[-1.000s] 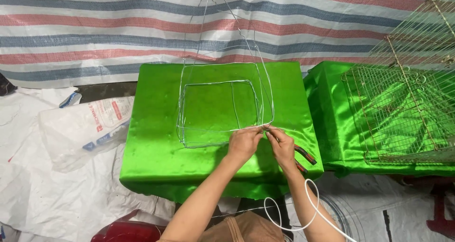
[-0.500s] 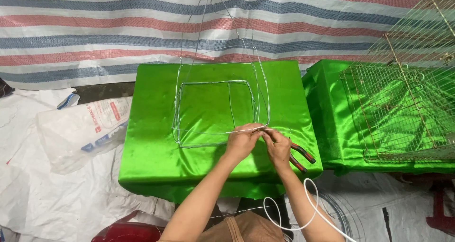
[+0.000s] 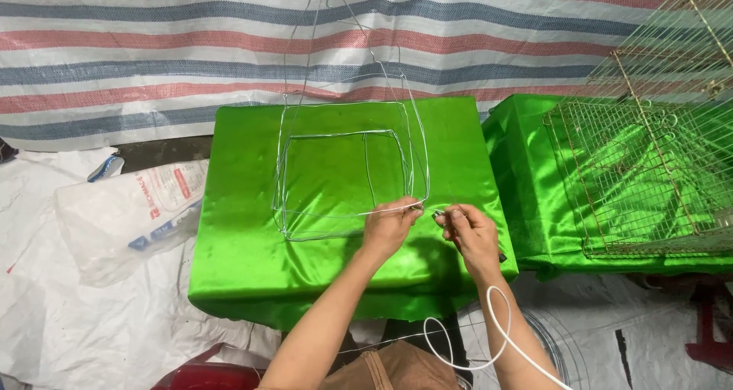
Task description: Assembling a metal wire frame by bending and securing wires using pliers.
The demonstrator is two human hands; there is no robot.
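On the green table (image 3: pixel 252 268), head view: a wire frame (image 3: pixel 347 172) of nested bent squares stands near the table's middle, its thin uprights rising toward the striped tarp (image 3: pixel 153 46) behind the table. The left hand (image 3: pixel 388 228) pinches the frame's near right corner, thumb and fingers closed together on the wire. The right hand (image 3: pixel 473 237), just right of the left and near the table's right front edge, has its fingertips closed on a short wire end; the two hands are near but apart. A white cord (image 3: pixel 489 336) loops over the right forearm, in front of the table. Right of the table, a wire cage (image 3: pixel 649 168) lies on a second green cover. Left of the table, a clear bag (image 3: pixel 130 214) rests on white sheeting.
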